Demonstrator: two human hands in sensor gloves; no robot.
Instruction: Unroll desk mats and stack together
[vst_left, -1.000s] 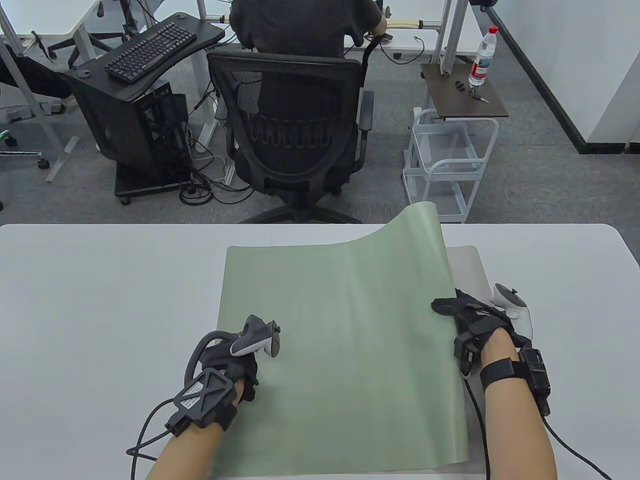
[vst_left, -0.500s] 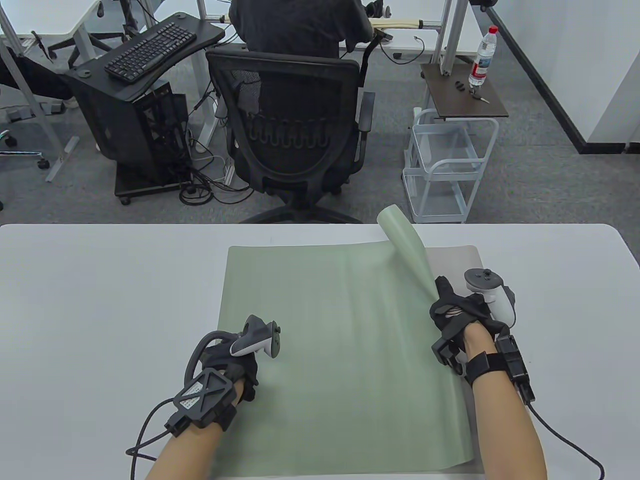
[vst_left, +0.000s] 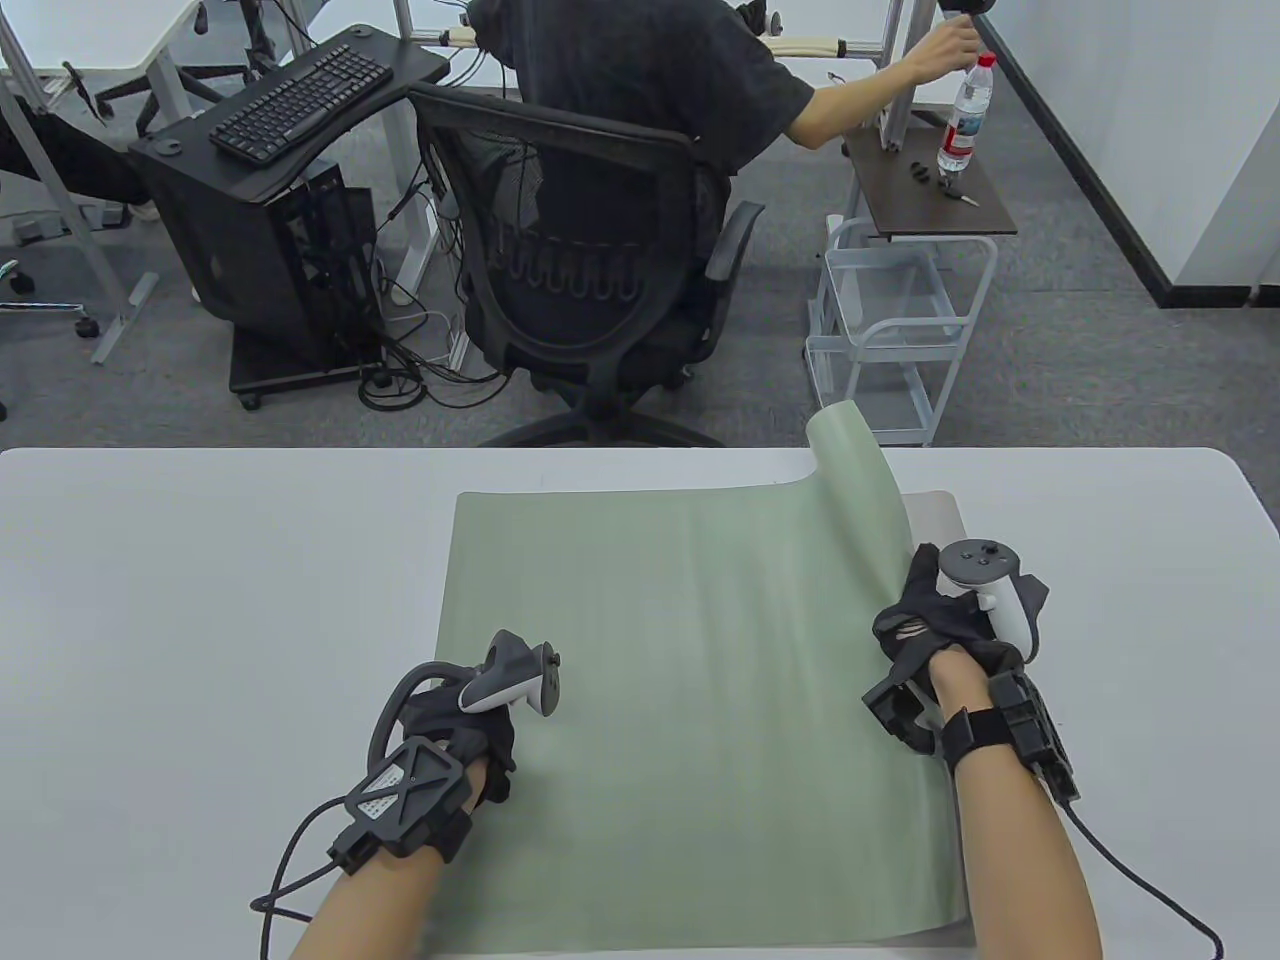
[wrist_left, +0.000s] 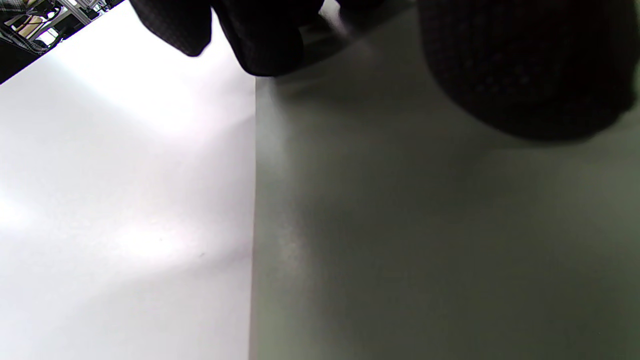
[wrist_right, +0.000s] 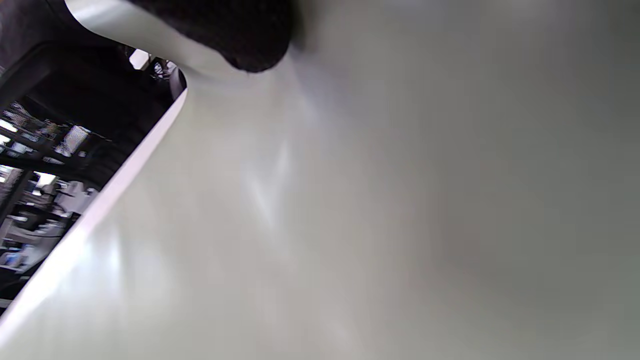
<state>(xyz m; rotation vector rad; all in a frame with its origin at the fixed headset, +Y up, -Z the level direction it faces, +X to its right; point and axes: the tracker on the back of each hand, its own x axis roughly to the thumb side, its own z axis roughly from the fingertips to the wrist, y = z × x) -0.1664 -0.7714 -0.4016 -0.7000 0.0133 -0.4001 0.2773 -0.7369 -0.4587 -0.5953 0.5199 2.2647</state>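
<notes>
A pale green desk mat (vst_left: 690, 700) lies spread on the white table (vst_left: 200, 620), on top of a grey mat (vst_left: 938, 510) that shows only along the right side. The green mat's far right corner (vst_left: 850, 450) curls up off the table. My left hand (vst_left: 455, 715) rests flat on the green mat near its left edge; its gloved fingers (wrist_left: 265, 45) press by that edge. My right hand (vst_left: 925, 615) presses on the green mat's right edge, just below the curl; a fingertip (wrist_right: 250, 45) touches the mat.
Beyond the table's far edge a person sits in a black office chair (vst_left: 590, 280) and reaches to a water bottle (vst_left: 962, 115) on a small white cart (vst_left: 890, 330). A black desk with a keyboard (vst_left: 300, 100) stands at back left.
My right hand slid along the green mat's right edge and the raised flap dropped to a smaller curl at the far right corner. The seated person turned and reached right. My left hand stayed.
</notes>
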